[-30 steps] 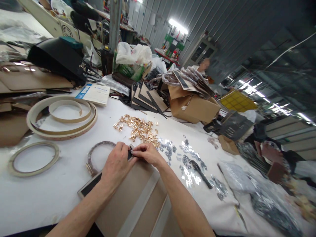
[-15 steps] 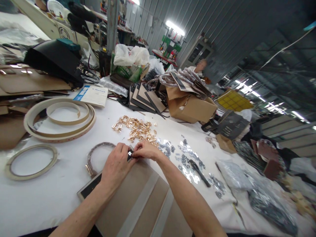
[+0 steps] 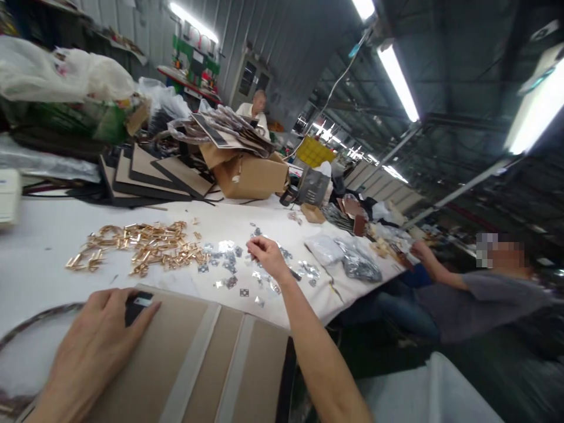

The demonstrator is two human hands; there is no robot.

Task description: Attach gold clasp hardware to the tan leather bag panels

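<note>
My left hand (image 3: 94, 346) lies flat with fingers stretched out on a tan board panel (image 3: 185, 358), its fingertips beside a small black tab (image 3: 137, 305) with a silver plate at the panel's corner. My right hand (image 3: 267, 255) reaches out over scattered small silver metal pieces (image 3: 229, 264) on the white table (image 3: 39, 235), fingers curled and pinched together; what they hold, if anything, I cannot make out. A heap of gold metal fittings (image 3: 141, 244) lies to the left of the silver pieces.
Stacked dark-edged tan panels (image 3: 150, 176) and a cardboard box (image 3: 251, 173) heaped with parts stand at the back. Plastic bags (image 3: 348, 258) lie at the far right of the table. A person in a grey shirt (image 3: 497, 291) sits at right; another person (image 3: 254, 108) sits far behind.
My right hand left the black tab and moved out to the right over the silver pieces. My left hand stayed on the panel. The view swung to the right.
</note>
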